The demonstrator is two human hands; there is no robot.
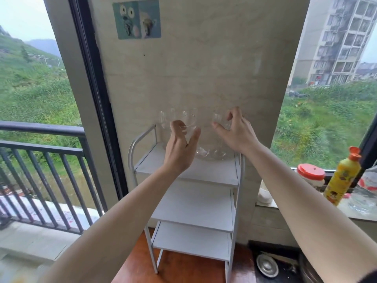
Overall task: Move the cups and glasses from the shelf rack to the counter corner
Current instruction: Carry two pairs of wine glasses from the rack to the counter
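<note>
Two bare hands reach toward the top level of a white shelf rack (186, 172) that stands against a pale wall. The left hand (181, 148) is spread, with thumb and fingers apart, and it sits close around a clear glass (188, 124); the edges are blurred, so it seems to touch the glass but one cannot tell for sure if it grips it. The right hand (234, 131) is also spread wide, with the thumb and the bent fingers on two sides of a second clear glass (219, 121), not pressed together on it. More glasses (166, 119) stand behind, at the back of the top shelf near the wall, and they are hard to count because they are transparent. The lower shelves of the rack carry nothing visible. On the wall above hangs a blue hook plate (138, 19) with a cartoon picture. At the right, on the window ledge (359, 216), stand a yellow bottle (341, 180) with an orange cap and, just beside it, a jar with a red lid (311, 175). At the left, a dark balcony railing (40, 144) is seen through the glass door.
</note>
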